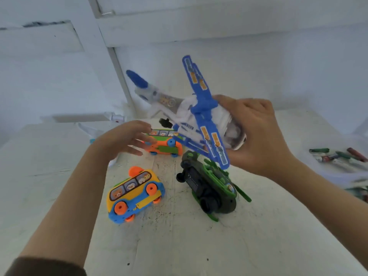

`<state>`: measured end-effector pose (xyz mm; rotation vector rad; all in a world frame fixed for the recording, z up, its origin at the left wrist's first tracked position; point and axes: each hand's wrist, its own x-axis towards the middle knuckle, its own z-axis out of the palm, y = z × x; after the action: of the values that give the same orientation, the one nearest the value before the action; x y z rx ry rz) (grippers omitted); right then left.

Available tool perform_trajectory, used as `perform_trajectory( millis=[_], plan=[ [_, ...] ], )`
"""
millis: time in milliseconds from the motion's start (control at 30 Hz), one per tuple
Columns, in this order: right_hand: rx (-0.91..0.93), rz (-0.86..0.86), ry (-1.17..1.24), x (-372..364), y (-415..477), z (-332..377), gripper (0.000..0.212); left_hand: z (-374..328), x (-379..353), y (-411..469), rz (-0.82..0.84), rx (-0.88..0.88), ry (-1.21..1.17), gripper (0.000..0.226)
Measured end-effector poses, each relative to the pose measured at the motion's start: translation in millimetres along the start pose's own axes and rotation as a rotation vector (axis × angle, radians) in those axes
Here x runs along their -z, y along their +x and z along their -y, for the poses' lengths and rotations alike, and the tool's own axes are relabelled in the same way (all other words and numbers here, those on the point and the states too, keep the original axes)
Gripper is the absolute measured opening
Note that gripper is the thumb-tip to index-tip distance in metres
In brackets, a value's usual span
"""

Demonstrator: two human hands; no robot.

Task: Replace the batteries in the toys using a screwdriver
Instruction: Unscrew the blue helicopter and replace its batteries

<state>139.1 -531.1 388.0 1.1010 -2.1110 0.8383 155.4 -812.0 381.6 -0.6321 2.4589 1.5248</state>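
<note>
Nearest us on the white table (179,246) a yellow toy bus (135,194) lies tilted. Just right of it is a green toy helicopter (211,188), underside showing. Above them our left hand (123,138) hovers with its fingers loosely spread, holding nothing. Our right hand (256,132) grips the nose end of a white and blue toy airplane (191,114), held tilted above the table. An orange toy bus (165,145) sits behind the left hand, and batteries (338,156) lie far right.
</note>
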Motion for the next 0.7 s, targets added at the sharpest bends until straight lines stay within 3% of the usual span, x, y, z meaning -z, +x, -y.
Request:
perform_trajectory(
  millis=[67,200,300,367,433,533,633,700],
  plan=[
    [-0.134,-0.051,0.094,-2,4,1,0.071,2,-7,25,-0.054,-0.091,0.279,0.052],
    [-0.383,-0.134,0.392,-5,11,6,0.057,9,-25,67,-0.003,-0.242,0.937,0.109],
    [-0.56,-0.126,0.592,-10,9,7,0.047,20,-34,90,-0.008,-0.263,1.104,0.101],
    [-0.639,-0.123,0.58,-16,7,2,0.046,22,-36,97,-0.044,-0.307,1.036,0.087],
    [-0.738,-0.109,0.59,-22,6,-4,0.057,24,-36,95,-0.078,-0.295,0.936,0.082],
    [-0.902,-0.096,0.661,-33,12,-9,0.076,24,-34,88,-0.175,-0.235,0.574,0.075],
    [-1.017,-0.127,0.797,-45,24,-8,0.048,16,-31,71,-0.34,-0.217,0.03,0.056],
    [-1.138,-0.106,0.875,-56,36,-6,0.046,7,-25,56,-0.433,-0.196,-0.269,0.047]
  ],
)
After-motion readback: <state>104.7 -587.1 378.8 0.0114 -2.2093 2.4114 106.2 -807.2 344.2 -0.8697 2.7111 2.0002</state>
